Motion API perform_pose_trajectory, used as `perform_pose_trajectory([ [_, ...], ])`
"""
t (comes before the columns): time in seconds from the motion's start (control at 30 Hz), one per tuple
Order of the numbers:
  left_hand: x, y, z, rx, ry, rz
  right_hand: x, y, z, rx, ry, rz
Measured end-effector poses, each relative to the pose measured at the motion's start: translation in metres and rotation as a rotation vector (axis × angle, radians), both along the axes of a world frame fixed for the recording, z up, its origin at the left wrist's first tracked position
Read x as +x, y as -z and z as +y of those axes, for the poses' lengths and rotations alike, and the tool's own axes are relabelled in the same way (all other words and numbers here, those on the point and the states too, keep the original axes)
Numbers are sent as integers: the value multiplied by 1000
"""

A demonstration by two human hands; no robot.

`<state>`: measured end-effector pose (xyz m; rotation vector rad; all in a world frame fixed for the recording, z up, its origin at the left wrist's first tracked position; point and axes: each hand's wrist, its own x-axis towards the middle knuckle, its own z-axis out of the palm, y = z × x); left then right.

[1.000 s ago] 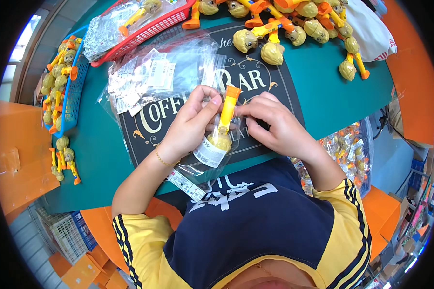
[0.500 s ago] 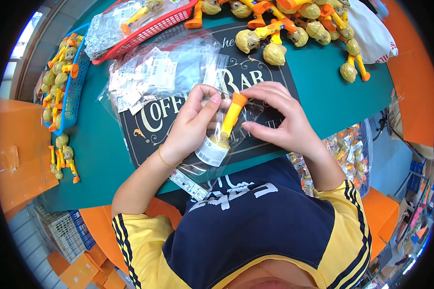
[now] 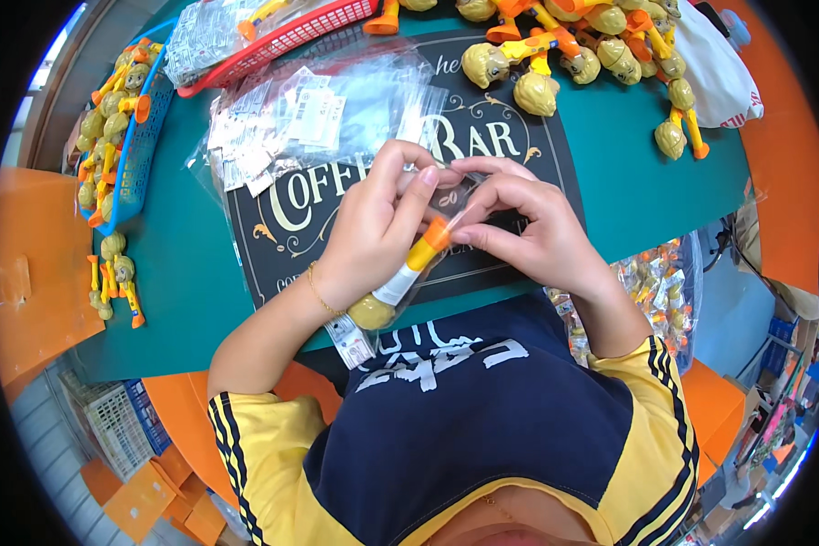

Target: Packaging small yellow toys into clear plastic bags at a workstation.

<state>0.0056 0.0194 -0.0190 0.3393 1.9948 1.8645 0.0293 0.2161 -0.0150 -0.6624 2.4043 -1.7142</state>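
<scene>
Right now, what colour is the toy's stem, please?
Orange, on the toy in a clear bag; the head view shows it best.

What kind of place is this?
Probably a small packing workshop: both hands put a toy into a clear bag, a blue basket holds many such toys, and spare bags lie on the table.

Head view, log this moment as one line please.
left hand: holds toy | right hand: pinches clear bag | toy: yellow head, orange stem, inside clear bag | under: black sign mat

Packaging and signage on the green table
Black rectangular sign mat (image 3: 291,227) with cream lettering, centre; heap of clear plastic packets (image 3: 318,109) above it; clear sleeve (image 3: 400,282) around toy
</scene>
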Motion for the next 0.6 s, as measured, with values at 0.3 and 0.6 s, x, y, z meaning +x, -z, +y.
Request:
perform_pose_trajectory([
  [0.3, -6, -1, -1, -137, 152, -99, 1, -3, 1, 265, -125, 16],
  [0.6, -8, -1, -7, -127, 46, 2, 0, -3, 10, 303, 22, 122],
])
